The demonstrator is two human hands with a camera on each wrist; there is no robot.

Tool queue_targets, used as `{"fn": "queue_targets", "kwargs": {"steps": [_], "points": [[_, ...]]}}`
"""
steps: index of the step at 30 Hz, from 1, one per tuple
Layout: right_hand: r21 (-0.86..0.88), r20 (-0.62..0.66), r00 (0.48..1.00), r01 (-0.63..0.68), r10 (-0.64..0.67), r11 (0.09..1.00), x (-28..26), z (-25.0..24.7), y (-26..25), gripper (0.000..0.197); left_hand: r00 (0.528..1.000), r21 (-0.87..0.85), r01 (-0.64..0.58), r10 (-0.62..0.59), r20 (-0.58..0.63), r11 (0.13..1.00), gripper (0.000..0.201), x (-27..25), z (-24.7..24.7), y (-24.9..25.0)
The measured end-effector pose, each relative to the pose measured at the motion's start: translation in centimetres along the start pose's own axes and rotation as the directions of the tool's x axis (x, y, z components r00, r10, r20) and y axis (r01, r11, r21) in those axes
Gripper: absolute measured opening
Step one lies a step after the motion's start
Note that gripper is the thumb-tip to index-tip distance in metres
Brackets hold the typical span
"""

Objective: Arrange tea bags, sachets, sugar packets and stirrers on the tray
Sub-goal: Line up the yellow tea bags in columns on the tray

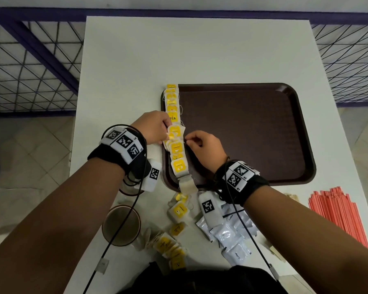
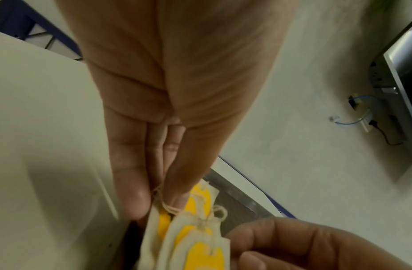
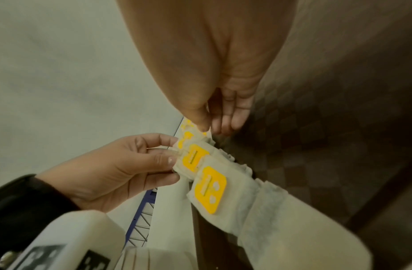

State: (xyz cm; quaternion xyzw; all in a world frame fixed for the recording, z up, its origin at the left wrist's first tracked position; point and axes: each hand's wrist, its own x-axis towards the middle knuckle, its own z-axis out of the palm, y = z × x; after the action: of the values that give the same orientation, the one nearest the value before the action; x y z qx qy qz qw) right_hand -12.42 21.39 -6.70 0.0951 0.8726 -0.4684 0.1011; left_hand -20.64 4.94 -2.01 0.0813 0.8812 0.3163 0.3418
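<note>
A row of tea bags with yellow tags (image 1: 175, 149) lies overlapped along the left edge of the brown tray (image 1: 253, 128). My left hand (image 1: 167, 132) reaches in from the left and pinches a tea bag (image 3: 192, 157) in the middle of the row, its string caught between the fingertips (image 2: 175, 201). My right hand (image 1: 187, 141) sits over the tray on the other side. Its thumb and fingers (image 3: 223, 124) pinch the right edge of a tea bag in the same row. The rest of the tray floor is bare.
Loose tea bags (image 1: 179, 211) and white coffee sachets (image 1: 227, 236) lie on the white table near me. Red stirrers (image 1: 338, 213) are piled at the right edge, and a brown cup (image 1: 121, 224) stands front left. Tan packets (image 1: 292, 196) show beside my right forearm.
</note>
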Motion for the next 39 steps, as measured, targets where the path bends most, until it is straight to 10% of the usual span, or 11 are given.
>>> {"fn": "queue_targets", "kwargs": {"steps": [16, 22, 29, 39], "points": [[-0.011, 0.067, 0.997, 0.044, -0.043, 0.999, 2.5, 0.5, -0.6, 0.032, 0.973, -0.081, -0.052, 0.069, 0.222, 0.995, 0.019, -0.5, -0.1, -0.8], [-0.019, 0.057, 0.989, 0.138, -0.137, 0.99, 2.9, 0.3, -1.6, 0.035, 0.995, -0.005, -0.061, 0.061, 0.084, 0.998, 0.018, 0.2, -0.1, -1.0], [0.194, -0.08, 0.995, -0.045, 0.061, 0.98, 1.8, 0.6, -0.2, 0.031, 0.989, -0.015, -0.074, 0.071, -0.133, 0.997, 0.02, 1.2, 0.2, -1.1], [0.229, -0.002, 1.0, -0.005, 0.006, 0.973, 1.3, 1.0, -0.6, 0.026, 0.986, 0.033, -0.089, 0.093, -0.138, 0.995, 0.024, 0.9, -0.5, -0.8]]}}
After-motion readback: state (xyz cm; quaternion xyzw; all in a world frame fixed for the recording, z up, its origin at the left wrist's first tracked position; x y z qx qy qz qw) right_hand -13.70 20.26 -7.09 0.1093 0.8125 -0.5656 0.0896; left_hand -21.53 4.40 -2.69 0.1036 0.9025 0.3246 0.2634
